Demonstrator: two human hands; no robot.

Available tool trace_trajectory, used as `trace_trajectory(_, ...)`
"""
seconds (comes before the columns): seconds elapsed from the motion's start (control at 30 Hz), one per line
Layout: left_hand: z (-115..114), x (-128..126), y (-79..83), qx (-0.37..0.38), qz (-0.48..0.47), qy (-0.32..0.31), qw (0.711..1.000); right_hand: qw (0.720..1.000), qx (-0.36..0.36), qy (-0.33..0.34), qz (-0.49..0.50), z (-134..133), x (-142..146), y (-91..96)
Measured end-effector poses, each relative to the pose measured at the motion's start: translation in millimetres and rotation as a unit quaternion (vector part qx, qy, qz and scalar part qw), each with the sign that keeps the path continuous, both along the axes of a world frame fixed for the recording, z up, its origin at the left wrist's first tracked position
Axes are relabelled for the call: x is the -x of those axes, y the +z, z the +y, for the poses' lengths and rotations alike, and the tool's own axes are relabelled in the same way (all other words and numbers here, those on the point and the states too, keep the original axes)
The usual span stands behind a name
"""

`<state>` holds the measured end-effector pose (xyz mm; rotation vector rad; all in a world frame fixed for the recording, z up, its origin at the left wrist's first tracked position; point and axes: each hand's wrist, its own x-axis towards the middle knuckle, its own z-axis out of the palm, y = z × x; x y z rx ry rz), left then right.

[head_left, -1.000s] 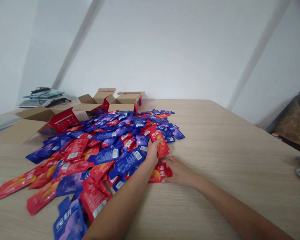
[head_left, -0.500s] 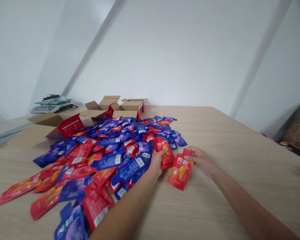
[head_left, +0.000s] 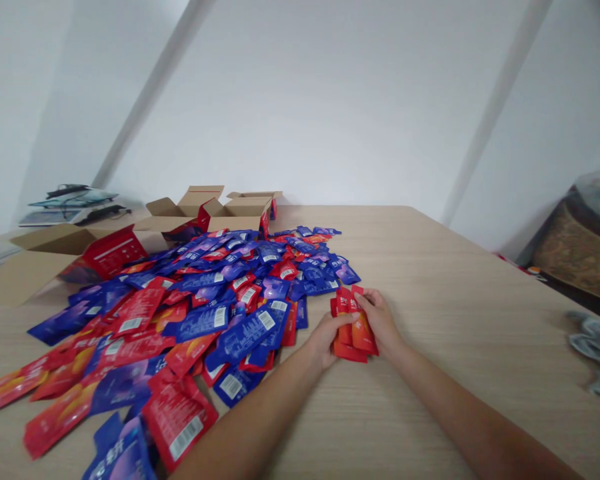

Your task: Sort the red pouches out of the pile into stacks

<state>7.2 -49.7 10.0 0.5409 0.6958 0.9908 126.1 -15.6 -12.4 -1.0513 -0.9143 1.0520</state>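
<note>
My left hand (head_left: 329,339) is closed around a small stack of red pouches (head_left: 347,345), its thumb lying across their printed fronts. From the other side my right hand (head_left: 381,321) grips a red pouch (head_left: 363,331) with an orange fruit picture, pressed against that stack. Both hands are just above the table, their fingertips nearly meeting. To their left spreads a big heap of blue pouches (head_left: 245,335) and red pouches (head_left: 180,415), some with barcodes facing up. How many pouches sit in the stack is hidden by my fingers.
Open cardboard boxes (head_left: 35,263) with red printed sides stand behind the heap. A pile of flat items with cables (head_left: 73,203) lies at the far left. Toward the right edge are a grey crumpled item (head_left: 597,353) and a brown patterned object (head_left: 580,250). A white wall (head_left: 320,100) rises behind the table.
My right hand has moved left, bringing its separate red pouch against the stack in my left hand. The view has shifted to the right.
</note>
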Motion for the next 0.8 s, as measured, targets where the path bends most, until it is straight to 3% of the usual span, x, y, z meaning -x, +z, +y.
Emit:
trace_trajectory(0.1,3.7,1.1,-3.2,-0.008,0.006,0.054,0.999,0.995,0.056,0.041,0.065,-5.5,3.4,8.1)
trace_trajectory(0.2,9.6,4.9,-4.1,-0.025,0.005,0.111,0.994,0.972,0.116,0.162,0.124,-14.2,8.5,16.9)
trace_trajectory(0.27,12.6,8.3,-3.2,-0.041,-0.003,0.127,0.991,0.959,0.12,0.217,0.139,-18.2,11.6,19.4)
trace_trajectory(0.47,20.2,16.1,-2.9,0.002,-0.061,0.086,0.994,0.958,0.129,0.188,0.171,-14.5,10.2,14.1)
trace_trajectory(0.67,26.1,13.8,-9.5,-0.064,-0.024,0.168,0.983,0.949,0.117,0.225,0.189,-17.5,9.8,19.9)
trace_trajectory(0.8,26.9,11.4,-12.7,-0.083,0.014,0.184,0.979,0.937,0.127,0.244,0.215,-23.1,14.7,22.7)
